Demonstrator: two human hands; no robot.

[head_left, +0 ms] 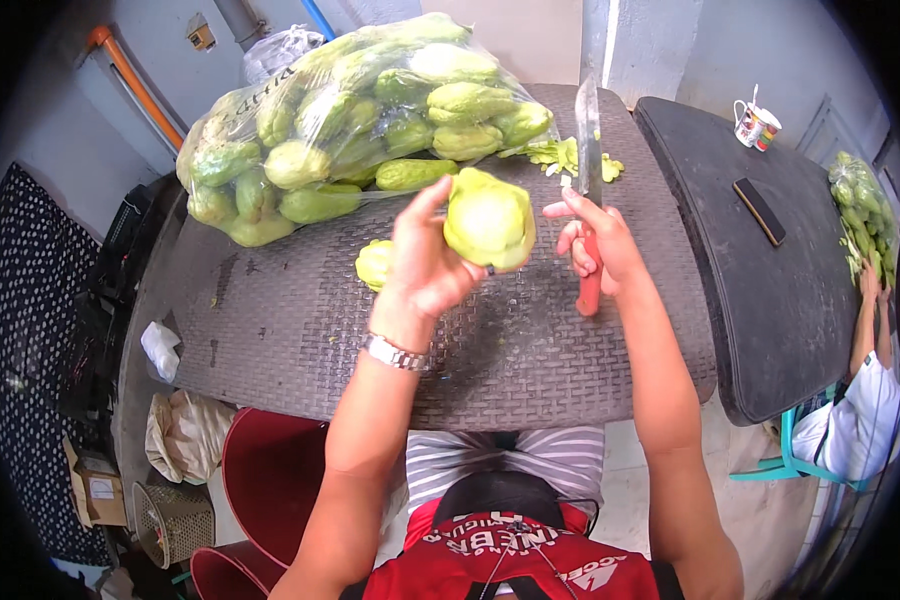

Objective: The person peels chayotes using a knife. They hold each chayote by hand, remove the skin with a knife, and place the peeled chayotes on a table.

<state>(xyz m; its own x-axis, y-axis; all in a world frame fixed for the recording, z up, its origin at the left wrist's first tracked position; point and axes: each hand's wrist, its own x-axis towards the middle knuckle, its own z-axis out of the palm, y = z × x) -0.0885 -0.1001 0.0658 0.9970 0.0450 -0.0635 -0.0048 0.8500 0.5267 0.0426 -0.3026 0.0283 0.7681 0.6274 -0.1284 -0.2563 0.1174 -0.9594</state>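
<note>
In my left hand [428,262], fingers wrapped around it, is a pale green chayote [490,218] with its light flat side facing up. My right hand [610,245] grips a knife [589,150] by its red handle, blade pointing away from me and upright, apart from the chayote. Just left of my left hand, a second chayote [372,265] rests on the brown woven-pattern table [290,335], partly hidden by the hand. Behind both hands lies a big clear plastic bag [295,160] full of chayotes. Green peelings [555,153] lie beyond the knife.
A dark table [760,270] adjoins on the right, with a mug [755,127] and a phone-like black object [759,211]. Another person's hands [870,285] touch a bag of green produce [863,205] there. Dark red bins [270,470] and a basket [175,522] stand below left.
</note>
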